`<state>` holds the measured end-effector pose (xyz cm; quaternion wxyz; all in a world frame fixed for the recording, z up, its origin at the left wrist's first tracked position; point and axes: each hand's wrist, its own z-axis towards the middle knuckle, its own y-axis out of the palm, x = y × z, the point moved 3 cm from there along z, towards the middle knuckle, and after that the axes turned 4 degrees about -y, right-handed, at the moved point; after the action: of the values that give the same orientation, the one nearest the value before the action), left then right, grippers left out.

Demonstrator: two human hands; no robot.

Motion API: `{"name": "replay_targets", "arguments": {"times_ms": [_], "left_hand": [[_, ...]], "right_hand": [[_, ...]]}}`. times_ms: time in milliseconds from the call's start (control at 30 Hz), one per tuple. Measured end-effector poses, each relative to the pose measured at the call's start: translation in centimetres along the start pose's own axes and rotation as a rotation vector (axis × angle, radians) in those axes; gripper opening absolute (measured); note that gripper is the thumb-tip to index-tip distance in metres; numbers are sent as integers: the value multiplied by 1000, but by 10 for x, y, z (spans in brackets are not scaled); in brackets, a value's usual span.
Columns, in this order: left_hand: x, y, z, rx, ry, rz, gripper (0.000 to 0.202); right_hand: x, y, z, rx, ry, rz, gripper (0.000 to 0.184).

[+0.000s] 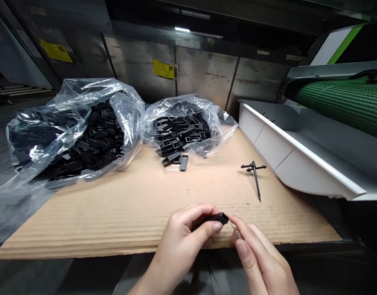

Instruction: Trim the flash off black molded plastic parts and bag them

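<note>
Two hands work near the cardboard, scuffed metal panels beyond.

Black at 5 o'clock is the held part, as are the sprue at 4 and the pieces at 12. The bags are clear, the cardboard tan with faint streaks. At 3, the bin is white outside; above, the belt shows green mesh. Labels at 10 and 11 are yellow.

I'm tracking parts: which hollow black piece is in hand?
The black piece in the left hand, open end towards the right hand; other black pieces lie in or by plastic bags.
</note>
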<state>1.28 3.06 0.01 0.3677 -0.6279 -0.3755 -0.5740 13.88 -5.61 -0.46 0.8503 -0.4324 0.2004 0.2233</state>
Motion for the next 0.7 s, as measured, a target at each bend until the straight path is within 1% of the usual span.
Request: {"name": "replay_targets", "arguments": {"times_ms": [100,167,300,400,500,600,700], "left_hand": [[-1,1,-1,25,11,-4,8],[0,1,-1,35,20,8,8],[3,0,-2,56,30,43,7],[4,0,-2,20,14,63,6],[3,0,-2,0,-10,59,5],[2,0,-1,0,-30,49,6],[2,0,-1,6,-27,54,7]], "right_hand": [[-5,5,-4,86,-39,59,23],[-6,6,-3,107,-65,67,22],[-3,6,1,94,-95,0,21],[5,4,4,97,-44,-100,20],[11,-1,6,105,10,-84,20],[8,-6,6,89,-28,-7,16],[-1,-9,6,51,-118,44,15]]}}
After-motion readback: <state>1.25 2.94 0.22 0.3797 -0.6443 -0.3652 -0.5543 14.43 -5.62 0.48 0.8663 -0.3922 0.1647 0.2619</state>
